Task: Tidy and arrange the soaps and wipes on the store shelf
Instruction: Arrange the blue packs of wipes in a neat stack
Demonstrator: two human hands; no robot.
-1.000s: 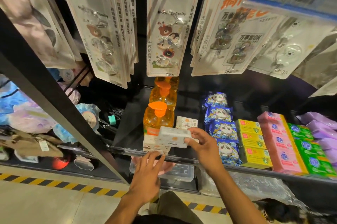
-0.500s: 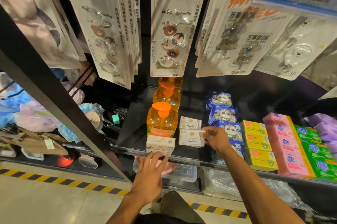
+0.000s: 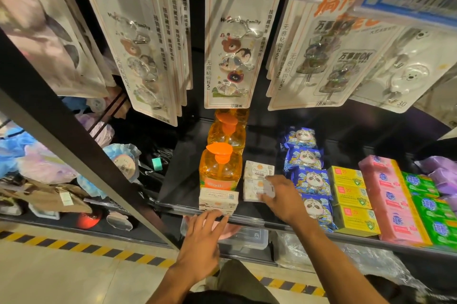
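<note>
Two small white soap boxes sit one behind the other just right of the orange pump bottles (image 3: 220, 170). Our right grip (image 3: 284, 198) is pinched on the right end of the front soap box (image 3: 253, 190). That box looks to be down flat on the shelf (image 3: 178, 180) and touching the rear soap box (image 3: 258, 170). The left grip (image 3: 201, 242) is wide, fingers straight, with the tips up at the shelf lip just under the stack of white boxes (image 3: 218, 201). We can't tell if it's actually touching.

As we read it, the step is squaring this box into its row. Our tips:
- Nudge it back till its edges line up with the one behind, printed face up.
- Don't shove hard, or the rear one slides off into the dark back of the shelf.
- Watch the knuckles on the panda wipes (image 3: 311, 180) right beside the grip, since those soft packs probably shift easy.
- The stack at the front sits close to the lip, so we'd use the left grip to steady it or push it in next.

The yellow boxes (image 3: 351, 195), pink boxes (image 3: 393, 204) and green packs (image 3: 430, 207) further right look lined up fine.
</note>
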